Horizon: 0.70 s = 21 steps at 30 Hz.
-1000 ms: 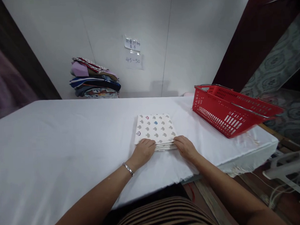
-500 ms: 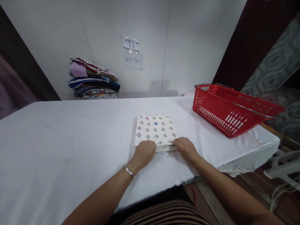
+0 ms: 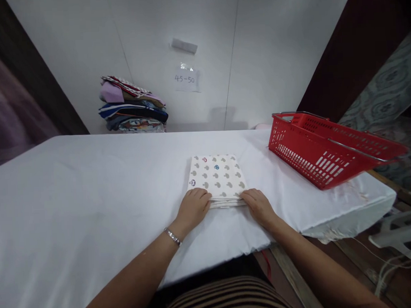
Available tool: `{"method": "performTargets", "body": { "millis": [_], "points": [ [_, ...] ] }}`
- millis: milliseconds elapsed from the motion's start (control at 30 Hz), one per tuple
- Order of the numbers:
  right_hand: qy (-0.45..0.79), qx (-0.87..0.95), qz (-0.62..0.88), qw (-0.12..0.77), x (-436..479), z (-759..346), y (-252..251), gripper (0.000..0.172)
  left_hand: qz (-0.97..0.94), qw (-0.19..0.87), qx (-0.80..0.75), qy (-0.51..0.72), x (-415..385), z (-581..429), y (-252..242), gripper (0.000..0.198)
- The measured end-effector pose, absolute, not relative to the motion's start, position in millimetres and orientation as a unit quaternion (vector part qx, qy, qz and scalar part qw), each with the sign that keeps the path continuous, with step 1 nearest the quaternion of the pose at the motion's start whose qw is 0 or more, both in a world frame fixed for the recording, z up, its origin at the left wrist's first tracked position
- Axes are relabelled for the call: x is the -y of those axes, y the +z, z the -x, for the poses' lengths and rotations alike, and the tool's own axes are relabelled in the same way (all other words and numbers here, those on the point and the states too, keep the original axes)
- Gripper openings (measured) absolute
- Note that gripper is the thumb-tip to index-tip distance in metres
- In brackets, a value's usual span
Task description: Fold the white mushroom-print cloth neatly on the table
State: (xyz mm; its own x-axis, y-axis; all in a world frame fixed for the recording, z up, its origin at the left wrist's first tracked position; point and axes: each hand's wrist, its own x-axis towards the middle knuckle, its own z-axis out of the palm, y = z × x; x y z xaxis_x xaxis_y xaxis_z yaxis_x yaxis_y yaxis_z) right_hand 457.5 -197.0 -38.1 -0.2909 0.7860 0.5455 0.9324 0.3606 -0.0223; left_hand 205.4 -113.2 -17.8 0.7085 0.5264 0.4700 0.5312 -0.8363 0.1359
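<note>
Gripping folded cloth (image 3: 216,175), fingers (image 3: 205,193) curled over near corners.
Lying toward 1 o'clock from left hand (image 3: 194,206), 11 from right hand (image 3: 260,206); touching both, without clear long axis.

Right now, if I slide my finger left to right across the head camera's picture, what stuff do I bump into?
Curtain, clothes pile, mushroom cloth, red basket.

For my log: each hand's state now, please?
Left hand: curled on near left corner of folded mushroom-print cloth; grip unclear.
Right hand: curled on near right corner; grip unclear.
</note>
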Motion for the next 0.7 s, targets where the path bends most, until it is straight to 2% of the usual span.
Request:
{"method": "performTargets", "body": {
  "millis": [300,700],
  "points": [
    [-0.154,0.796,0.532,0.245,196.9,-460.3,-36.7,0.028,0.934,0.018,0.243,-0.26,109.5,-200.1,-18.7,0.014],
    [-0.097,0.809,0.533,0.228,205.2,-458.0,-27.7,0.029,0.939,-0.052,0.237,-0.244,109.8,-194.3,-12.3,0.013]
  ]
}}
